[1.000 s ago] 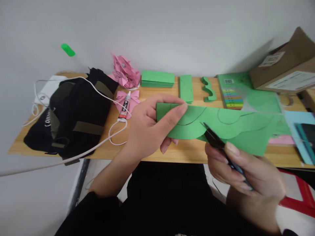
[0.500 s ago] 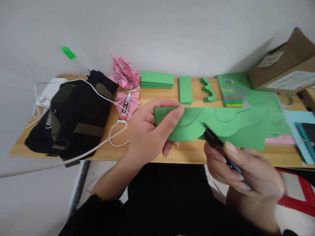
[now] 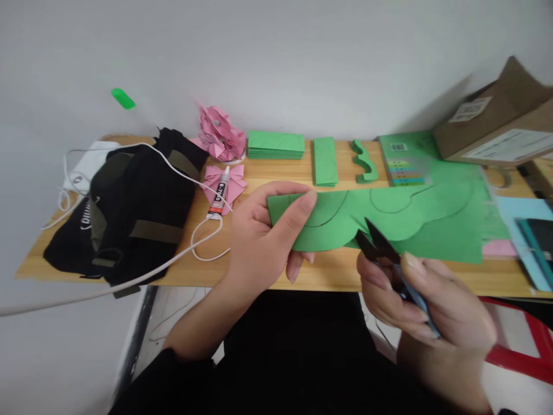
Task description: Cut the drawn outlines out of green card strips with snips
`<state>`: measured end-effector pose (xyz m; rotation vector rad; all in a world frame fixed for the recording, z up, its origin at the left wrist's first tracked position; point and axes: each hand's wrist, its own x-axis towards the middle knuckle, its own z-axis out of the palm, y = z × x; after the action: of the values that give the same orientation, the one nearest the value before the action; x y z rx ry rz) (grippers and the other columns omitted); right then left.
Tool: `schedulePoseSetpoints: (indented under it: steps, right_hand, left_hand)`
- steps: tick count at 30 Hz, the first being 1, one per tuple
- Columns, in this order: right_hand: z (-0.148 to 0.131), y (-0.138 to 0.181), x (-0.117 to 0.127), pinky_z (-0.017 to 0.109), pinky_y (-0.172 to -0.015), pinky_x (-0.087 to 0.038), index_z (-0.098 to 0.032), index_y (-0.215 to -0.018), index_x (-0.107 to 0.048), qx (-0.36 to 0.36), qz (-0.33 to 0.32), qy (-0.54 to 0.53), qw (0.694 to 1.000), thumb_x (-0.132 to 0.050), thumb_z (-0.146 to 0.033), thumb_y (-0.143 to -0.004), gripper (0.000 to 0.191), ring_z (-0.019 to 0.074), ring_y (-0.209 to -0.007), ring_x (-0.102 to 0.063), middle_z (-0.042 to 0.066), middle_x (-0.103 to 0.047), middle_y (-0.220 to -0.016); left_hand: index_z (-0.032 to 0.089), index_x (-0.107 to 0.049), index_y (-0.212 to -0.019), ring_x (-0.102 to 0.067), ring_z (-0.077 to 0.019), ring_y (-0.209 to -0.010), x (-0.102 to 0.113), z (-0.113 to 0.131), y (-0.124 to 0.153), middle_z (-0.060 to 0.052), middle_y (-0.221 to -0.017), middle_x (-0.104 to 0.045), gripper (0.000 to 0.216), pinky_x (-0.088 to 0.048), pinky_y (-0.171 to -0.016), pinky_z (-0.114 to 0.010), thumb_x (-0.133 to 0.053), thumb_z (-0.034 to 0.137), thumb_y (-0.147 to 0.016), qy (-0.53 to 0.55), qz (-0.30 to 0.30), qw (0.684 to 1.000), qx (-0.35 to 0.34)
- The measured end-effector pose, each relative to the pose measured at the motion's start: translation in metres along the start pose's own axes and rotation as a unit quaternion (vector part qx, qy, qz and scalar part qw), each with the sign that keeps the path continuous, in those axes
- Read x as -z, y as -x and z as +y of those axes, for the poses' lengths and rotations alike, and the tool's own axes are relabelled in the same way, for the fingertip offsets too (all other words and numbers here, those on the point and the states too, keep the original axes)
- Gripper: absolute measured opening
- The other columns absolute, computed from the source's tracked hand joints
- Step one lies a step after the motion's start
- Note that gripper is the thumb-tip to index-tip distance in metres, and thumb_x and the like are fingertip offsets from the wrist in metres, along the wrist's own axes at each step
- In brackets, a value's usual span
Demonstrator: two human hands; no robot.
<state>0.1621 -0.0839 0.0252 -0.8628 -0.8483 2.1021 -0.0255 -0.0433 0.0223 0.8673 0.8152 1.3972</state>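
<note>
Slumping on the left: a black fabric bag (image 3: 142, 213) with olive straps and a white cable (image 3: 173, 259) across it; an arm swinging that way could snag the cable.
Pink paper: a crumpled, pointed bundle (image 3: 222, 135), with a B-7000 glue tube (image 3: 219, 193) nearer the edge.
Left hand (image 3: 268, 230): fingers pinching one end of the green sheet, thumb on top.
Green sheet (image 3: 397, 213): above the table (image 3: 328, 274), smooth, pencilled with arcs, its near edge scalloped; gripped at one end only, it could buckle and pull the cut off line.
Scissors (image 3: 384, 242): dark tapering blades parted at a notch; a hurried snip might nick a curve.
Right hand (image 3: 451, 302): fingers wrapped around the scissors' handles.
Cardboard box (image 3: 496, 124): brown, stiff, flap up.
</note>
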Motion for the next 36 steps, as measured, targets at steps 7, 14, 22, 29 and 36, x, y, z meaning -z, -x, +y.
schedulePoseSetpoints:
  steps: [7, 14, 22, 29, 36]
  right_hand:
    - [0.0008, -0.0010, 0.0002, 0.020, -0.032, -0.009, -0.019, -0.078, -0.067, -0.005, -0.004, -0.001, 1.000, -0.058, -0.051, -0.093, 0.036, 0.0017, -0.033, -0.013, -0.009, -0.028, -0.047]
    - [-0.0028, -0.0006, -0.0024, 0.021, -0.032, -0.008, -0.019, -0.077, -0.064, -0.023, 0.016, 0.019, 0.999, -0.060, -0.055, -0.091, 0.039, 0.0019, -0.034, -0.014, -0.009, -0.027, -0.046]
    - [-0.0031, -0.0011, -0.0009, 0.023, -0.032, -0.008, -0.019, -0.069, -0.058, -0.028, 0.018, 0.052, 0.998, -0.058, -0.057, -0.091, 0.045, 0.0020, -0.035, -0.013, -0.009, -0.027, -0.046]
    - [-0.0048, -0.0054, -0.0030, 0.024, -0.032, -0.006, -0.018, -0.067, -0.057, -0.036, 0.025, 0.065, 0.997, -0.061, -0.062, -0.087, 0.048, 0.0019, -0.033, -0.012, -0.010, -0.026, -0.044]
    - [-0.0039, -0.0049, -0.0022, 0.025, -0.030, -0.007, -0.019, -0.062, -0.051, -0.027, 0.036, 0.092, 0.995, -0.060, -0.063, -0.087, 0.051, 0.0030, -0.033, -0.013, -0.010, -0.027, -0.044]
  left_hand:
    - [0.021, -0.067, -0.084, -0.048, -0.0063, -0.024, 0.0012, -0.0002, 0.0014, 0.009, -0.044, -0.060, 0.009, -0.031, -0.021, -0.011, -0.072, 0.028, -0.086, -0.022, 0.006, 1.000, -0.018]
    - [0.022, -0.068, -0.085, -0.049, -0.0053, -0.026, 0.0005, 0.0017, 0.0028, 0.009, -0.044, -0.058, 0.007, -0.031, -0.023, -0.010, -0.071, 0.028, -0.086, -0.024, 0.004, 1.000, -0.008]
    - [0.023, -0.067, -0.087, -0.048, -0.0053, -0.026, 0.0026, -0.0009, 0.0020, 0.009, -0.045, -0.059, 0.006, -0.031, -0.022, -0.011, -0.070, 0.028, -0.087, -0.021, -0.013, 1.000, -0.005]
    - [0.023, -0.066, -0.088, -0.048, -0.0053, -0.027, 0.0033, -0.0022, 0.0013, 0.009, -0.046, -0.059, 0.008, -0.030, -0.023, -0.012, -0.070, 0.030, -0.087, -0.022, -0.017, 1.000, -0.002]
    - [0.023, -0.066, -0.089, -0.051, -0.0052, -0.028, 0.0053, -0.0042, 0.0005, 0.010, -0.047, -0.059, 0.007, -0.033, -0.024, -0.011, -0.070, 0.029, -0.087, -0.015, -0.025, 0.999, -0.016]
